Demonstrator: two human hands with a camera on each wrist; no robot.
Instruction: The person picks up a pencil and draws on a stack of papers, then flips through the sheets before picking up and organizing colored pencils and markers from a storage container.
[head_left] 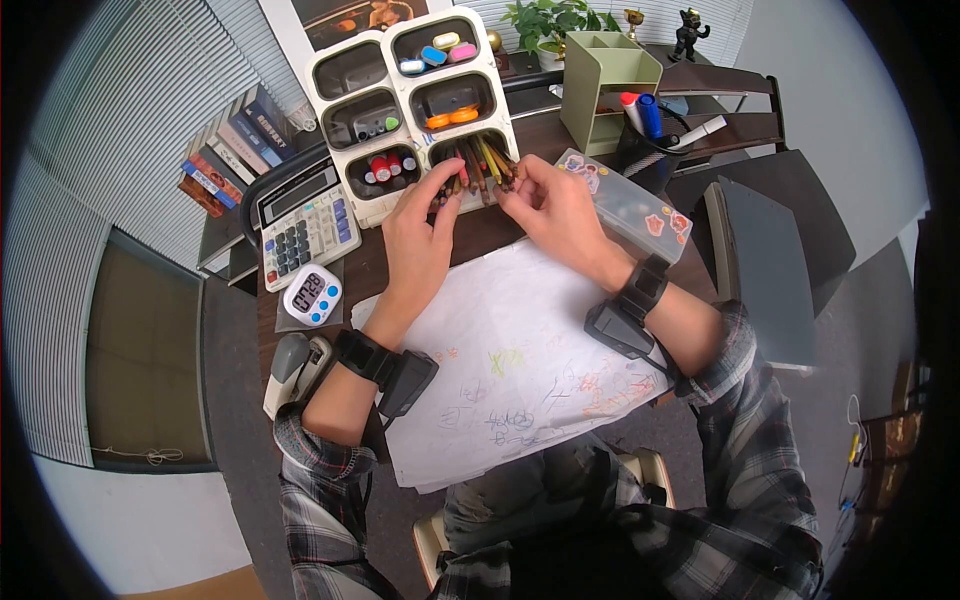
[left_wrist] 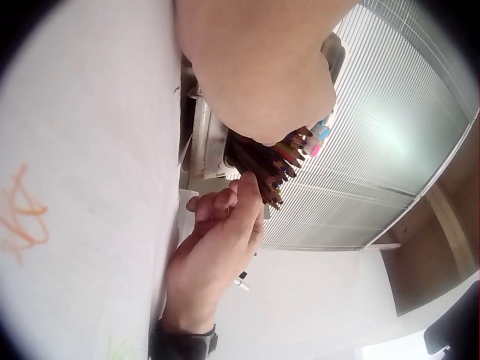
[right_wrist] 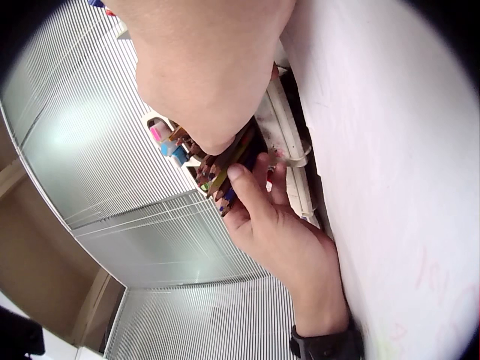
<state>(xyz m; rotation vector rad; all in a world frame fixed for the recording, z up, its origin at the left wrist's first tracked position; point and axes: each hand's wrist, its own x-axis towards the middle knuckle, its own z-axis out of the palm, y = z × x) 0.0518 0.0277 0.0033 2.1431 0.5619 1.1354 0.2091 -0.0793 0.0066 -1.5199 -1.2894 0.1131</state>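
Note:
A bundle of colored pencils stands tips up in the bottom right compartment of a white desk organizer. My left hand grips the left side of the bundle, thumb and fingers curled at it. On the opposite side, my right hand holds the edge of the bundle between bent fingers and thumb. The sharpened pencil points fan out above the left thumb in the right wrist view. In the left wrist view the pencils lean past the right fingertips; their lower ends are hidden in the compartment.
Scribbled paper covers the desk in front. To the left are a calculator, a timer and a stapler. A clear stickered case, a marker holder and a green organizer stand right.

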